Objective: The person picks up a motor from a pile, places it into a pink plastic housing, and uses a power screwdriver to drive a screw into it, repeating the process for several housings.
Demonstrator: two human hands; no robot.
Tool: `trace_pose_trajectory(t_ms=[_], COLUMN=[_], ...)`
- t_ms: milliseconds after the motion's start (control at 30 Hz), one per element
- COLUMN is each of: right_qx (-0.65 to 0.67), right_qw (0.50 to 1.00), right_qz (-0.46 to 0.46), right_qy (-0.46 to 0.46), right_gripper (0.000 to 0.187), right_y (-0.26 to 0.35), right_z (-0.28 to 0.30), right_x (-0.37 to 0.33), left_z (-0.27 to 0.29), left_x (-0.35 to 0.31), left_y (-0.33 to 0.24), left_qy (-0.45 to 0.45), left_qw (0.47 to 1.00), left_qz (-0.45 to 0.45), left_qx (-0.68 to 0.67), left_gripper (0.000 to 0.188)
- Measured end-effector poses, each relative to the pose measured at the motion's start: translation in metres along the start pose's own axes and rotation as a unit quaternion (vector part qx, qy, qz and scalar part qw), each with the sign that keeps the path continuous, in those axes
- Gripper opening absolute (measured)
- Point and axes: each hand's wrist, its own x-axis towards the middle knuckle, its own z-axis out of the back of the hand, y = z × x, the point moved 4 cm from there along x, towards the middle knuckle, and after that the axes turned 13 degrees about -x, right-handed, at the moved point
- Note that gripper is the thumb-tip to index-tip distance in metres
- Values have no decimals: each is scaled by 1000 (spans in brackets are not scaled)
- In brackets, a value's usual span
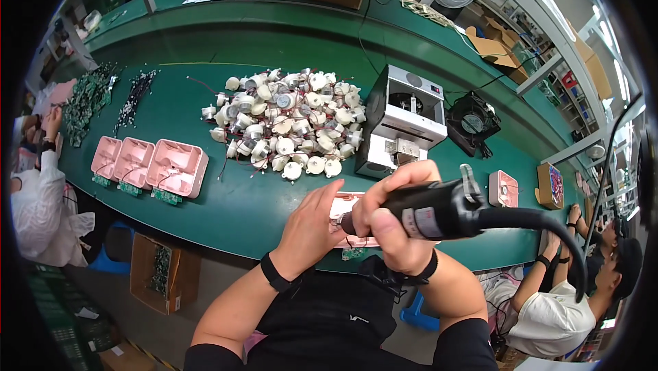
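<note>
A black driver (442, 208) was held over a pink case (345, 204) on the green tabletop (233, 227).
Its long axis ran left to right, tip leftward, thick cable (541, 219) to the right; the right hand (394, 232) wrapped around its smooth, rounded form. The left hand (306, 228), outstretched, touched the boxy plastic case's left end; whether it gripped could not be told.

Your green bench (226, 210) is loaded: a heap of white-capped motors (291, 123) mid-table, a boxy grey machine (415, 124) just beside it! Three pink housings (135, 160) sit left, one pink shell (345, 204) right under your hands.
</note>
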Motion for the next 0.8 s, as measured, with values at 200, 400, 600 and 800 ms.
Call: trace_pose_trajectory(t_ms=[200, 400, 600, 800], right_qx=[-66, -70, -152, -165], right_qw=[997, 996, 986, 986], right_qz=[3, -7, -17, 5], right_qy=[31, 48, 68, 27], right_gripper=[40, 39, 39, 37], right_y=[-24, -31, -34, -34], right_z=[-6, -8, -6, -10], right_x=[-6, -7, -9, -10], left_z=[0, 0, 0, 2], left_x=[-3, -3, -4, -4], left_y=[4, 4, 2, 4], left_qy=[0, -6, -25, -1], left_qw=[1000, 999, 998, 999], left_qz=[-9, -32, -64, -35], left_qx=[0, 5, 15, -9], left_gripper=[80, 79, 80, 85])
